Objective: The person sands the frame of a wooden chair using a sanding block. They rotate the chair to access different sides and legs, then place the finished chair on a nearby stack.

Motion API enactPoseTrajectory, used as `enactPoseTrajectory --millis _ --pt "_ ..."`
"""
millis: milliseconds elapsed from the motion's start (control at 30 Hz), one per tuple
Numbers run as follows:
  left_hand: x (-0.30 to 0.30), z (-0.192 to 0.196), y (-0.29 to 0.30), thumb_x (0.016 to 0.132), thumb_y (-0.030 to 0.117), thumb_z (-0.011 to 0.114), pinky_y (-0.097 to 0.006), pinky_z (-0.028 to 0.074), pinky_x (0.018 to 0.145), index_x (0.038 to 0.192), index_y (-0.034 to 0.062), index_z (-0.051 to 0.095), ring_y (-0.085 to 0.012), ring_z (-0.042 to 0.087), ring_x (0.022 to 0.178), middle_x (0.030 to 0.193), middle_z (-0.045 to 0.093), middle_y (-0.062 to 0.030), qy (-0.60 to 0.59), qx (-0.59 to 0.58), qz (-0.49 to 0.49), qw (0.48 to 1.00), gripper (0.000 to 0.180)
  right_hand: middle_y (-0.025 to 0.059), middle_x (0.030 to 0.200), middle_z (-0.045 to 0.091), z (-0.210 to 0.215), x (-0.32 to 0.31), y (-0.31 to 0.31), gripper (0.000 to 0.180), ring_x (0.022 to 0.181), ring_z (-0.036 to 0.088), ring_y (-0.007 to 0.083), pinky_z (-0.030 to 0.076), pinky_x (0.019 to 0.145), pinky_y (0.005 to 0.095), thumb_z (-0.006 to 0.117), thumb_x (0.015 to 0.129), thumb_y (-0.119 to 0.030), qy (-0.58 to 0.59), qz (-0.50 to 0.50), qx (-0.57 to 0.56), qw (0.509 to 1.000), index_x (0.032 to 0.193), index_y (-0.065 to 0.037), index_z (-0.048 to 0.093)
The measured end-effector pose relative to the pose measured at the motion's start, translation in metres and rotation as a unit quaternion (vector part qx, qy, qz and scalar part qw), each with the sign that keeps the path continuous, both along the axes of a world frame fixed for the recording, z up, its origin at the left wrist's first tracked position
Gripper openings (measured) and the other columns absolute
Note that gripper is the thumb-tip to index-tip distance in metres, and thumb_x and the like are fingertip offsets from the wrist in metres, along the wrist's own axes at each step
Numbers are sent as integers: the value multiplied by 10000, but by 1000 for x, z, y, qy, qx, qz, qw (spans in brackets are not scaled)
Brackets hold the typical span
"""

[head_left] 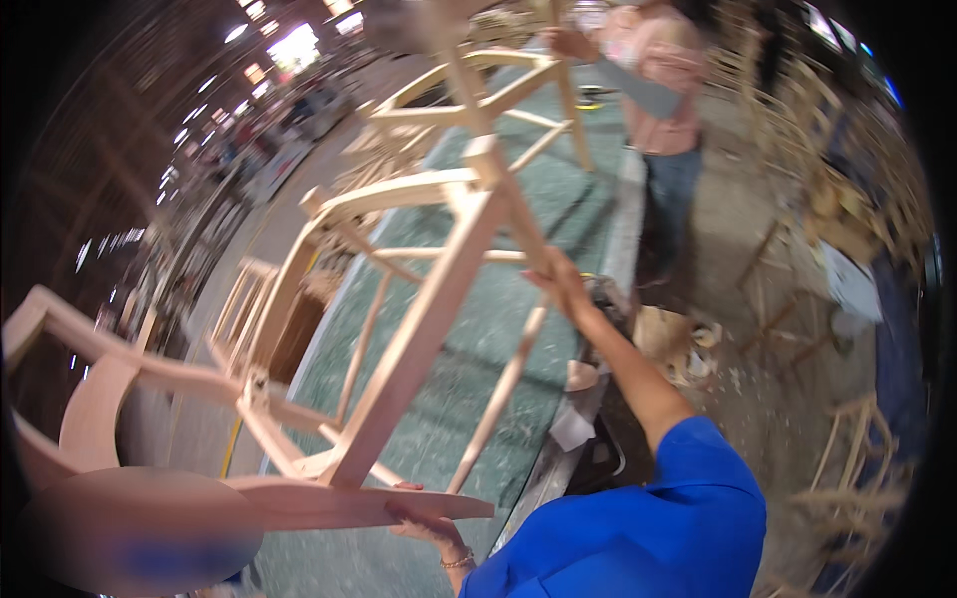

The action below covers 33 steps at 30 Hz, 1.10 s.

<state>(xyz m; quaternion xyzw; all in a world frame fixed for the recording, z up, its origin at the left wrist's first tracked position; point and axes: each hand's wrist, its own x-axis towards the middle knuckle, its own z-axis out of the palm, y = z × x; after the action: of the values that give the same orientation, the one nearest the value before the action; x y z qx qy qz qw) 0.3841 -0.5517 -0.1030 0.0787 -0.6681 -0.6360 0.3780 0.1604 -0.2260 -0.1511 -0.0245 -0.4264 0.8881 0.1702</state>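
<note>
I hold an unfinished pale wooden chair frame (419, 329) tilted above a green-covered workbench (558, 199). My right hand (560, 282) is raised and grips one of the chair's legs near its upper end. Lower down, my left hand (427, 520), with a bracelet at the wrist, holds a flat curved rail (329, 503) of the same frame from below. My blue sleeve (648, 518) fills the lower right.
At the far end of the bench a person in a pink top (663, 90) holds a second bare chair frame (478, 100). More chair frames stand at the left (249, 309) and right (857, 468). Wood scraps and shavings lie on the floor (688, 349).
</note>
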Motion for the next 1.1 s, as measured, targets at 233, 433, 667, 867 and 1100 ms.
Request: enactPoseTrajectory --millis 233,433,667,867,1100 --pt "-42 -22 -24 960 507 439 -332 405 689 822 36 468 -171 464 667 702 471 -58 0 29 -7 1000 492 185 988 607 -4 64 24 439 894 600 391 498 720 460 632 857 -402 -48 -283 614 735 1136 -79 533" --pt "-96 -30 -31 958 482 460 -362 411 652 805 18 488 -190 474 648 678 495 -85 -12 -31 44 998 489 144 945 654 -51 205 14 305 892 631 334 492 746 435 576 878 -350 -139 -72 623 767 1009 -83 641" --pt "-113 -37 -33 959 405 511 -360 420 645 899 10 534 -183 499 671 705 525 -78 -3 -55 -13 998 400 128 973 658 -93 327 26 320 933 624 317 496 791 416 540 902 -383 -240 -64 582 774 1025 -113 661" --pt "-103 -29 -49 930 339 585 -359 454 777 1090 10 557 -168 542 848 958 582 -79 -96 -25 -99 990 367 127 935 662 -101 384 31 317 891 636 338 508 769 438 545 893 -419 -220 -8 622 752 1013 -154 671" --pt "-81 -29 -57 852 375 684 -363 423 914 1176 73 541 -174 540 1013 1101 558 -55 -145 17 -224 964 465 144 971 673 -166 456 54 383 931 637 339 504 799 452 520 882 -473 -332 49 628 703 1025 -152 673"
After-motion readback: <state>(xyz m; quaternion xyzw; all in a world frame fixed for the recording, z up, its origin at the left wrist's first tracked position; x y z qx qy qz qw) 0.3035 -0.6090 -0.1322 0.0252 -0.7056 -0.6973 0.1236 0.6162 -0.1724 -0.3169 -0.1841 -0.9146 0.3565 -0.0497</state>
